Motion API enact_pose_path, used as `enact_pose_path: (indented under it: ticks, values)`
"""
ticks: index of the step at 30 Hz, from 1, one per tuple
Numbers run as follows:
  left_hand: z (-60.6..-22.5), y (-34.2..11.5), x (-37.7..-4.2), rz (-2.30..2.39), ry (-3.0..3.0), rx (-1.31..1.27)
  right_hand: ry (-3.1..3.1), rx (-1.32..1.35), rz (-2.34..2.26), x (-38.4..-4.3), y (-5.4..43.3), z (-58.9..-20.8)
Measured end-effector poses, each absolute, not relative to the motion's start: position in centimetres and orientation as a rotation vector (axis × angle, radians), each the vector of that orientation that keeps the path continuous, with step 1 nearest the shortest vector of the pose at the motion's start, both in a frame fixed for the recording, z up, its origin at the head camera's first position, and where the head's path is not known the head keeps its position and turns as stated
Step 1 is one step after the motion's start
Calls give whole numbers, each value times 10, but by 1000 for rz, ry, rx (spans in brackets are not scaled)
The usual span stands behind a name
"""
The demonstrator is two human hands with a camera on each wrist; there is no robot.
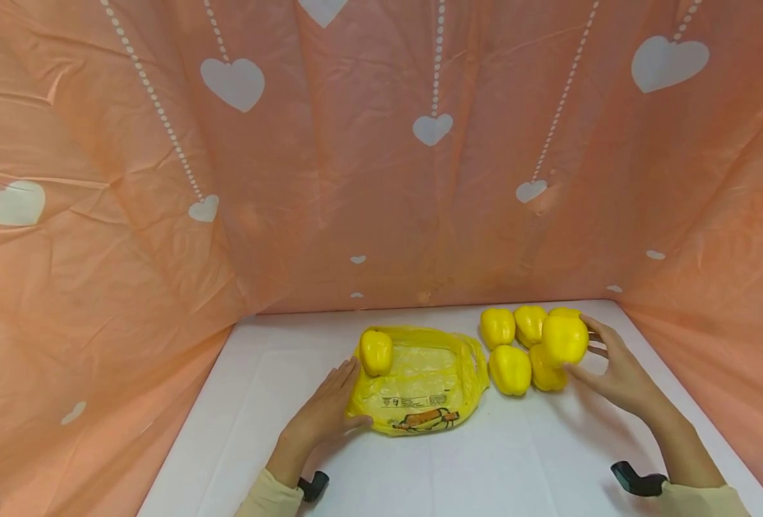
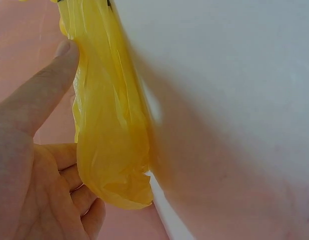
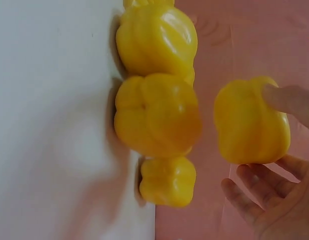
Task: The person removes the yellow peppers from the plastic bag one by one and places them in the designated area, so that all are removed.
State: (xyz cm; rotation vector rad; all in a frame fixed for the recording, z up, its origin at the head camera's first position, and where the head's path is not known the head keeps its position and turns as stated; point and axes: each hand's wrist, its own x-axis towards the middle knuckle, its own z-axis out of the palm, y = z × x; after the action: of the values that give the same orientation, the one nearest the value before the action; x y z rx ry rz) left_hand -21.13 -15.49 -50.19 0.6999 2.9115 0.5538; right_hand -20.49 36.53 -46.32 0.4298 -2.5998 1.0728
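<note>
My right hand [image 1: 616, 370] holds a yellow bell pepper [image 1: 565, 339] above the other peppers; in the right wrist view this held pepper [image 3: 252, 122] is between thumb and fingers, apart from the rest. Several more yellow bell peppers [image 1: 509, 370] stand grouped on the table, partly hidden behind the held one. A yellow plastic bag [image 1: 420, 380] with printed labels lies spread to their left. One bell pepper [image 1: 377, 352] is at the bag's upper left. My left hand [image 1: 326, 402] rests at the bag's left edge, its fingers extended; the left wrist view shows them beside the bag [image 2: 109, 130].
The white table [image 1: 471, 467] holds the bag and peppers. Behind and on both sides hangs a pinkish-orange cloth [image 1: 381, 187] with white hearts. Dark wrist mounts [image 1: 639, 480] show on both forearms.
</note>
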Motion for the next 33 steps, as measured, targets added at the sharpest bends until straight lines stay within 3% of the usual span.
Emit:
enact_pose_path:
  ticks: [33]
  values:
    - [-502, -153, -211, 587, 2889, 664, -2803, 293, 1161, -201, 417, -498]
